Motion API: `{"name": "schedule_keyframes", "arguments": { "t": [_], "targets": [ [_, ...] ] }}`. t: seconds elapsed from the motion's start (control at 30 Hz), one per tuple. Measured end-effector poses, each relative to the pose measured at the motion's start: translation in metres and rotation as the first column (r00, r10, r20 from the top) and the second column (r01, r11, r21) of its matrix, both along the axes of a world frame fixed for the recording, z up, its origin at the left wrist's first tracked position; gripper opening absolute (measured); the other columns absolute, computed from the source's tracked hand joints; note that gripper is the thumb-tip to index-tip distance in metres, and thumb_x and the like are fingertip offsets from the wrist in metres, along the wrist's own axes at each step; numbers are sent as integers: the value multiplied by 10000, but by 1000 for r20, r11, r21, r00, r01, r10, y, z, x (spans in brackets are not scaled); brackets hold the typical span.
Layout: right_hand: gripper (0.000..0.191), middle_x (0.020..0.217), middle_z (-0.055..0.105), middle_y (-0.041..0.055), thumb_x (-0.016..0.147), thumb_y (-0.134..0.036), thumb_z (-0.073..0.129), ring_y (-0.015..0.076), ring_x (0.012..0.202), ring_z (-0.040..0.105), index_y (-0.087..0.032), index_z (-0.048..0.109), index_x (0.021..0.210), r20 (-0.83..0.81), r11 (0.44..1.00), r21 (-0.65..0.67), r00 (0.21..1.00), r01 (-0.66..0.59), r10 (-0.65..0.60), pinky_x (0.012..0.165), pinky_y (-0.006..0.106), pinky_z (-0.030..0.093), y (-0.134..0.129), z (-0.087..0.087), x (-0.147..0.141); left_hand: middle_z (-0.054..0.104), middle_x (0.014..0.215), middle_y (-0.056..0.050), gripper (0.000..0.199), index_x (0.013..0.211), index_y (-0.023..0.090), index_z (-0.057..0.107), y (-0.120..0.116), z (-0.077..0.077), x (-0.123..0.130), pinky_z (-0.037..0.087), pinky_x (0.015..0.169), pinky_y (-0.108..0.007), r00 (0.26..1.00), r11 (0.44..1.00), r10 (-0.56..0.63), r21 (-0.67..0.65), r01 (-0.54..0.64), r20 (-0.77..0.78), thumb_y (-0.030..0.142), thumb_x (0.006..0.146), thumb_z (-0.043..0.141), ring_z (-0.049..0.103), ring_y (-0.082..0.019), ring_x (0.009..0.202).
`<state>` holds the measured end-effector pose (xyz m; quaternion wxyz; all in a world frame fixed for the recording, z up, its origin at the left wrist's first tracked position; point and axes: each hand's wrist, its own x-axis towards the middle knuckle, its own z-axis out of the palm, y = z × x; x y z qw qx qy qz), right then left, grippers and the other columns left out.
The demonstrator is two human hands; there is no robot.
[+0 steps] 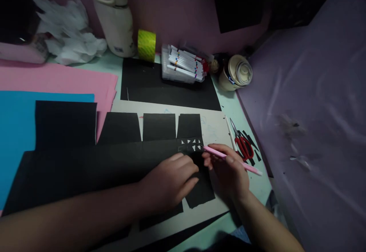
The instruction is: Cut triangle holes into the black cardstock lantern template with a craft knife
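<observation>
A pink pen-style craft knife (217, 153) is held in my right hand (228, 168), pinched between thumb and fingers. Its thin dark tip points left and meets the black paper (114, 164) beside several small white triangular cut-outs (194, 141). My left hand (171, 177) rests on the same paper, left of the knife, its fingers bent down against the sheet. Slits divide the far edge of the paper into flaps (159, 126), and more flaps (200, 191) stick out on the near side. The undersides of my left fingers are hidden.
Red-handled scissors (244, 147) lie at the right among black scraps. Behind are a box of white markers (184, 67), a yellow tape roll (146, 46), a white bottle (116, 27) and a cup (227, 80). Blue (14, 130) and pink sheets (57, 78) lie left.
</observation>
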<state>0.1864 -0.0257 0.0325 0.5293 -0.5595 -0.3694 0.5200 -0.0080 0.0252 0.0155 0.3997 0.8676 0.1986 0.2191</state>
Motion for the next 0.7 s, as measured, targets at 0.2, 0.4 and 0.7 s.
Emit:
{"name": "schedule_keyframes", "arguments": {
  "t": [0.2, 0.4, 0.7],
  "targets": [
    [398, 608, 437, -20, 906, -516, 414, 116, 515, 377, -215, 659, 992, -192, 980, 16, 963, 198, -191, 511, 264, 380, 3, 14, -54, 609, 1024, -50, 304, 1178, 205, 598, 3, 9, 1, 495, 755, -307, 987, 909, 149, -401, -113, 58, 385, 964, 478, 567, -155, 809],
    [220, 604, 408, -55, 897, -491, 501, 121, 535, 374, -274, 515, 931, -225, 972, 111, 958, 206, -177, 548, 250, 397, 2, 3, -89, 614, 1047, -92, 404, 991, 179, 700, 3, 8, 4, 467, 662, -280, 934, 710, 296, -700, -74, 201, 460, 980, 409, 561, -177, 876],
    [753, 1179, 607, 129, 659, -597, 760, 269, 1024, 595, -235, 535, 1280, -164, 915, -78, 910, -396, 380, 814, 388, 496, -28, 14, -16, 524, 643, 19, 362, 756, 146, 693, 10, 8, 3, 366, 596, -240, 844, 506, 499, -857, -100, 196, 494, 836, 635, 446, -108, 618]
  ]
}}
